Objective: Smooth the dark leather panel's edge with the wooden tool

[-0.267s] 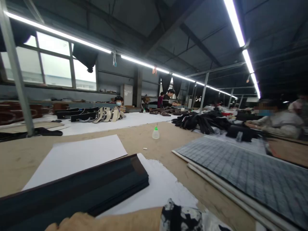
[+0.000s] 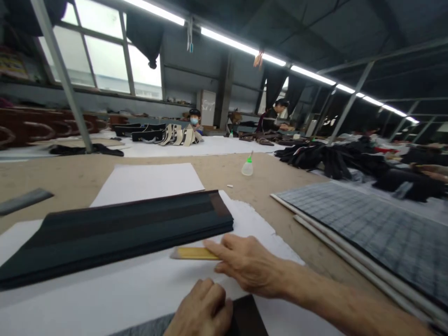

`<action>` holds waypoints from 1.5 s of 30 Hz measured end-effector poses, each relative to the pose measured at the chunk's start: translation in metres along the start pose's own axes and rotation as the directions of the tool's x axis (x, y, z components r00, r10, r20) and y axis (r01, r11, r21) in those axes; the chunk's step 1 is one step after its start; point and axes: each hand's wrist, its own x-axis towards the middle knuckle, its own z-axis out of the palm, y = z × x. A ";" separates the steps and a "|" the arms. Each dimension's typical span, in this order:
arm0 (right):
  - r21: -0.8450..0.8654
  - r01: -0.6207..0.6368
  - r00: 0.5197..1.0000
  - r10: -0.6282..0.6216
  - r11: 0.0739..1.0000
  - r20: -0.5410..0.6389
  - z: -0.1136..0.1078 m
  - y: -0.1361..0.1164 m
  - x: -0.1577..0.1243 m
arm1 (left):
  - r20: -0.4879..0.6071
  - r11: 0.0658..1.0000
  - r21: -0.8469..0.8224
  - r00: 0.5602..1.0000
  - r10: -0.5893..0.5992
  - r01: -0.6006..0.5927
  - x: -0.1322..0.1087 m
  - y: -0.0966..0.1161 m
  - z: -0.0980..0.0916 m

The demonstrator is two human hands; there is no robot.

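Resting flat on the white paper [image 2: 105, 294], the right hand [image 2: 245, 263] has its fingers stretched over a yellow ruler [image 2: 192, 253], touching it rather than gripping, just in front of the stack of dark strips [image 2: 115, 228]. Left hand [image 2: 203, 310] sits curled, knuckles up, on a dark piece [image 2: 247, 317] nearer me; can't tell if it's actually gripping. Glue bottle [image 2: 247, 167] is way behind the stack.
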 end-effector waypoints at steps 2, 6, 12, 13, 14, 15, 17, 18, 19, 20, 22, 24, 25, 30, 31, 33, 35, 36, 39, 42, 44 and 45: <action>0.071 -0.046 0.999 0.045 0.996 0.014 0.006 0.015 -0.038 | 0.018 0.999 -0.032 0.999 -0.031 0.031 -0.002 0.002 0.001; 0.206 -0.091 0.995 0.082 0.974 0.051 0.005 0.027 -0.089 | 0.089 0.992 -0.110 0.994 -0.058 0.068 0.003 0.007 -0.010; 0.246 -0.049 0.991 0.017 0.968 0.133 -0.004 0.040 -0.111 | 0.130 0.985 -0.153 0.990 -0.060 0.080 0.000 0.009 -0.012; 0.257 -0.033 0.990 -0.003 0.966 0.142 -0.004 0.043 -0.111 | 0.113 0.984 -0.163 0.992 -0.059 0.077 -0.001 0.009 -0.011; 0.268 -0.019 0.988 -0.022 0.963 0.150 -0.004 0.046 -0.112 | 0.110 0.983 -0.170 0.992 -0.058 0.076 -0.002 0.009 -0.010; 0.276 -0.010 0.987 -0.034 0.961 0.155 -0.004 0.048 -0.111 | 0.119 0.982 -0.173 0.991 -0.057 0.077 -0.001 0.009 -0.010; 0.281 0.006 0.985 -0.053 0.960 0.162 -0.002 0.049 -0.108 | 0.184 0.982 -0.166 0.981 -0.059 0.090 0.000 0.009 -0.012; 0.281 0.016 0.985 -0.064 0.960 0.163 -0.001 0.049 -0.105 | 0.207 0.983 -0.161 0.977 -0.055 0.090 0.001 0.009 -0.014; 0.280 0.030 0.985 -0.076 0.960 0.157 0.001 0.048 -0.102 | 0.225 0.984 -0.158 0.973 -0.050 0.087 0.002 0.009 -0.016; 0.279 0.044 0.985 -0.089 0.959 0.150 0.002 0.047 -0.099 | 0.230 0.985 -0.155 0.972 -0.043 0.080 0.002 0.009 -0.017; 0.276 0.064 0.983 -0.108 0.959 0.148 0.004 0.046 -0.093 | 0.246 0.986 -0.150 0.968 -0.038 0.077 0.004 0.009 -0.019; 0.274 0.077 0.981 -0.122 0.959 0.151 0.006 0.045 -0.089 | 0.203 0.986 -0.155 0.979 -0.028 0.060 0.006 0.009 -0.021; 0.274 0.085 0.980 -0.130 0.958 0.150 0.006 0.046 -0.088 | 0.204 0.986 -0.155 0.979 -0.029 0.062 0.007 0.009 -0.023; 0.294 0.126 0.981 -0.163 0.947 0.106 0.012 0.050 -0.089 | 0.347 0.969 -0.164 0.931 -0.118 0.184 0.007 0.004 -0.044; 0.309 0.133 0.980 -0.172 0.942 0.101 0.013 0.051 -0.089 | 0.329 0.961 -0.185 0.934 -0.136 0.205 0.005 0.002 -0.048; 0.345 0.148 0.976 -0.193 0.927 0.102 0.016 0.053 -0.088 | 0.293 0.947 -0.229 0.943 -0.156 0.228 -0.003 -0.003 -0.055; 0.363 0.152 0.973 -0.204 0.919 0.111 0.017 0.055 -0.086 | 0.252 0.942 -0.261 0.957 -0.142 0.209 -0.012 -0.006 -0.058; 0.366 0.154 0.970 -0.210 0.918 0.119 0.018 0.056 -0.085 | 0.236 0.944 -0.265 0.963 -0.132 0.195 -0.015 -0.007 -0.058; 0.354 0.168 0.966 -0.225 0.920 0.127 0.017 0.057 -0.082 | 0.226 0.953 -0.240 0.966 -0.128 0.183 -0.021 -0.008 -0.055; 0.334 0.186 0.965 -0.235 0.924 0.112 0.016 0.054 -0.078 | 0.271 0.966 -0.203 0.957 -0.100 0.158 -0.021 -0.007 -0.053; 0.320 0.190 0.965 -0.237 0.928 0.112 0.015 0.052 -0.075 | 0.290 0.974 -0.184 0.954 -0.075 0.133 -0.020 -0.007 -0.052; 0.317 0.191 0.965 -0.237 0.929 0.114 0.015 0.051 -0.073 | 0.293 0.977 -0.174 0.954 -0.066 0.121 -0.020 -0.007 -0.053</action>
